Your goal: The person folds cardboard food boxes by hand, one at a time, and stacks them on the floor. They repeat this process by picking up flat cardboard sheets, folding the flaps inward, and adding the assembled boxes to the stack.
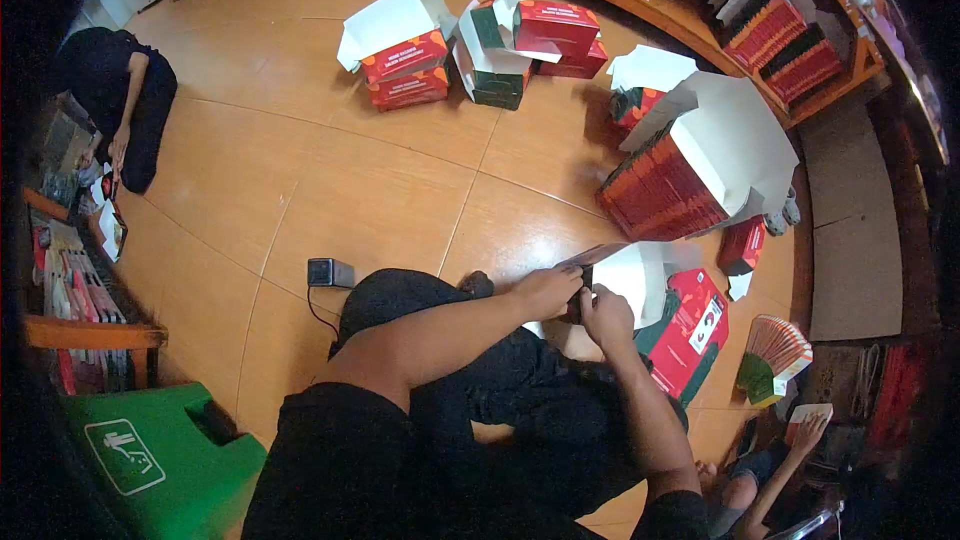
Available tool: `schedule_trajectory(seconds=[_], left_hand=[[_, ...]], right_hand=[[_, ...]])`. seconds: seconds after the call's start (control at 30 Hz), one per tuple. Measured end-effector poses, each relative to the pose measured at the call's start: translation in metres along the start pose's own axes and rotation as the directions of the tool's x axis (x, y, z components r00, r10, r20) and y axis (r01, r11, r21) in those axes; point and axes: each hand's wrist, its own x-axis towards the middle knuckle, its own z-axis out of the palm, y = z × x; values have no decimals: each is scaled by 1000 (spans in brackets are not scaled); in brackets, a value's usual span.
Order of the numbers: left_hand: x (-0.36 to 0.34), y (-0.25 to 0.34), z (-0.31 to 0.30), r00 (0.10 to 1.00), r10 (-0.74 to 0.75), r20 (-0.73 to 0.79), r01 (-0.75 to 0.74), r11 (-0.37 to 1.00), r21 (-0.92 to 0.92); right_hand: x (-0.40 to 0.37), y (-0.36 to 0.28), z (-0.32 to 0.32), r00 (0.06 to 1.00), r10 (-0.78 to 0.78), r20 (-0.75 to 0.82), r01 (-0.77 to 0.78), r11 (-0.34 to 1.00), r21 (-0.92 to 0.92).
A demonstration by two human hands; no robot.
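A cardboard box (630,275) with a white inside and partly raised flaps rests at my lap. My left hand (552,292) is closed on its near edge, fingers bent over a dark panel. Close beside it, my right hand (607,317) pinches the same edge, its thumb near the left fingertips. The exact grip is partly hidden by the hands. Just right of the box lies a flat red printed carton (688,330) with a white label and dark green edges.
A tall stack of red cartons (670,185) stands ahead to the right. Folded boxes (405,65) sit farther off. A black cube-shaped device (330,273) with a cable and a green plastic stool (160,450) are leftward. Other people (110,90) sit left and lower right.
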Motion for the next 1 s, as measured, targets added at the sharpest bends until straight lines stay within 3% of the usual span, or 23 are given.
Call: schedule_trajectory(seconds=[0.07,0.2,0.27,0.3,0.33,0.37,0.4,0.43,0.47,0.5,0.57,0.6,0.67,0.73,0.83,0.93,1.0], left_hand=[[0,0,-4,994,-70,80,78,991,-104],[1,10,-23,986,-84,147,104,986,-131],[-1,5,-11,996,-75,39,82,970,-229],[-4,8,-14,997,-59,-49,44,962,-271],[-3,7,-3,997,-60,-53,43,962,-269],[0,3,14,970,-126,-208,49,940,-339],[4,0,22,915,-197,-351,41,913,-406],[7,12,-8,910,-390,-141,259,800,-542],[10,12,-8,912,-385,-143,254,802,-540],[15,10,-6,861,-486,-153,304,732,-610],[24,2,13,765,-617,-183,350,637,-687],[25,0,10,762,-620,-187,351,638,-685],[23,-7,0,754,-656,-25,507,606,-612],[27,-11,5,710,-704,5,572,573,-587],[25,-7,-17,714,-690,123,624,546,-559],[32,-30,46,684,-728,47,541,464,-701],[21,2,-17,602,-713,360,790,464,-402]], right_hand=[[-1,-2,1,1000,-12,-28,13,1000,10],[4,5,8,1000,-20,11,20,999,-40],[7,17,5,998,-60,23,59,998,31],[12,32,1,998,21,67,-37,967,251],[11,30,-26,978,206,36,-207,922,328],[12,36,-40,937,301,-176,-255,936,243],[17,56,-39,937,299,-179,-252,937,243],[22,80,-30,887,252,-387,-186,962,201],[25,95,-23,794,191,-577,-131,981,144],[27,98,-19,790,193,-582,-132,981,145],[30,100,-13,906,345,-247,-322,938,129],[30,95,-17,908,339,-246,-316,940,130],[32,80,-24,931,339,-134,-337,941,33],[31,83,-14,949,270,-165,-272,962,12],[31,99,-3,962,193,-194,-202,979,-25],[34,117,0,973,156,-170,-164,986,-34],[30,142,-1,968,-82,-238,60,994,-95]])
